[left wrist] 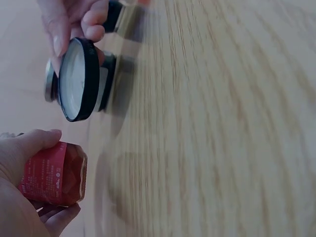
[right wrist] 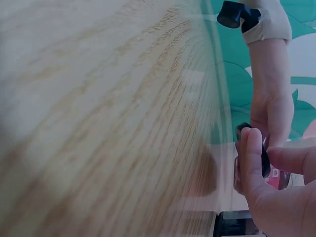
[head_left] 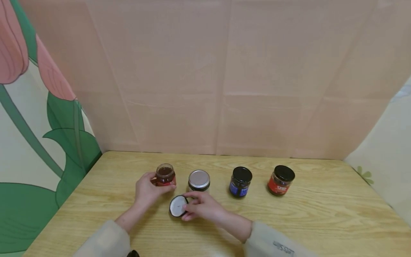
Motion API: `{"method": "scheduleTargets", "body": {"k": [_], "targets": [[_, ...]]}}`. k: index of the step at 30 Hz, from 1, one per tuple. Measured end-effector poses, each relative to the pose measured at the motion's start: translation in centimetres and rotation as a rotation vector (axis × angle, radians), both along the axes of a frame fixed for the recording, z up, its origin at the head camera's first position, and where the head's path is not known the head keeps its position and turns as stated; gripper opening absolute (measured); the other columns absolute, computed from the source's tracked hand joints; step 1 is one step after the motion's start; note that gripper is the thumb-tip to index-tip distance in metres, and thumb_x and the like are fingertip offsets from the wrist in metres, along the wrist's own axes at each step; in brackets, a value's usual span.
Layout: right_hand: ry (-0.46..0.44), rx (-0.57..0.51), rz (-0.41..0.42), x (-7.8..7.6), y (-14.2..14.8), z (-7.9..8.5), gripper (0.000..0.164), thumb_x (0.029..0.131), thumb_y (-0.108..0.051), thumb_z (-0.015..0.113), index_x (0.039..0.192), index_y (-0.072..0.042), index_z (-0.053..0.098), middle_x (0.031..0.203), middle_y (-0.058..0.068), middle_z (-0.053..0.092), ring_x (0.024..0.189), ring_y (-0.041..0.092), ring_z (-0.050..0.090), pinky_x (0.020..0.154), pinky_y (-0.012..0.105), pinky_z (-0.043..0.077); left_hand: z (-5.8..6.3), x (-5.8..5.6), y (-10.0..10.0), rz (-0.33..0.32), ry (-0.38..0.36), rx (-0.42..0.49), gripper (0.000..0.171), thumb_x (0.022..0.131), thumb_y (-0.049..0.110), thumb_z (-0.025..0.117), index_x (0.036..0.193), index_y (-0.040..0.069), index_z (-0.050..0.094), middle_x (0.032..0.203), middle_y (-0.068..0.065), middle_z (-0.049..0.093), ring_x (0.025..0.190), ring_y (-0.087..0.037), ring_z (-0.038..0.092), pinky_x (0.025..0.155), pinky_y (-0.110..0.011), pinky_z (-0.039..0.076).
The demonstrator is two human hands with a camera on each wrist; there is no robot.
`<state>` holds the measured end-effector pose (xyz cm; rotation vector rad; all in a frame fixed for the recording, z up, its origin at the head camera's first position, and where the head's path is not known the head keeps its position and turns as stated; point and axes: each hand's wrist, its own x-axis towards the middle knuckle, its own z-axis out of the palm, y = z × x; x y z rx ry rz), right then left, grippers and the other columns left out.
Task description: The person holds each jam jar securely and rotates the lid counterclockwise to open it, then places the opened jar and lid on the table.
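Jar (head_left: pixel 166 175): left hand (head_left: pixel 147 190) holds it, fingers curled round, mouth bare | lid (head_left: pixel 177 206): right hand (head_left: pixel 204 207) pinches it, just right of left grip, off jar | done: one uncapped | remaining: three other jars (head_left: pixel 240 181), further right, capped

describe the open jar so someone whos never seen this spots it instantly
On the table, find the silver-lidded jar and look left. The open jar there has a red label and is held by the left hand. Unlike that neighbour and the two black-lidded jars further right, it is uncapped.
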<state>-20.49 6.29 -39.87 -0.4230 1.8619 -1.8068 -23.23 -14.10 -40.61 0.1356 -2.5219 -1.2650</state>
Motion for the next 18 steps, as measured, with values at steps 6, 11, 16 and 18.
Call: {"method": "scheduleTargets", "body": {"k": [6,11,16,18], "targets": [[-0.029,0.010,-0.030,-0.3,-1.0,-0.2,0.046,0.090,0.004,0.057,0.133,0.015,0.042,0.093,0.027,0.067,0.076,0.032,0.071,0.071,0.035,0.059,-0.5,-0.7,-0.5,0.004,-0.034,-0.011,0.058,0.057,0.026,0.092,0.101,-0.003,0.068,0.107,-0.020,0.067,0.102,-0.034,0.062,0.089,-0.048,0.048],[-0.060,0.021,-0.054,-0.4,-1.8,-0.2,0.044,0.090,0.006,0.057,0.131,0.015,0.043,0.092,0.026,0.066,0.076,0.035,0.071,0.069,0.034,0.059,-0.5,-0.9,-0.6,0.013,-0.036,-0.010,0.057,0.057,0.024,0.092,0.101,-0.003,0.068,0.106,-0.021,0.067,0.101,-0.035,0.062,0.089,-0.048,0.048],[-0.064,0.039,-0.062,-0.6,-2.4,-0.3,0.041,0.090,0.005,0.058,0.128,0.014,0.046,0.090,0.024,0.066,0.074,0.033,0.071,0.068,0.033,0.059,-0.6,-1.1,-0.6,0.028,-0.022,-0.019,0.054,0.058,0.023,0.092,0.099,-0.003,0.069,0.103,-0.020,0.067,0.098,-0.033,0.063,0.086,-0.047,0.048],[-0.049,0.059,-0.066,-0.7,-2.6,-0.4,0.041,0.089,0.004,0.059,0.127,0.014,0.047,0.089,0.023,0.067,0.073,0.031,0.071,0.068,0.033,0.059,-0.7,-1.2,-0.6,0.030,-0.017,-0.021,0.054,0.058,0.023,0.092,0.099,-0.003,0.068,0.103,-0.020,0.067,0.098,-0.032,0.063,0.085,-0.047,0.048]]}}
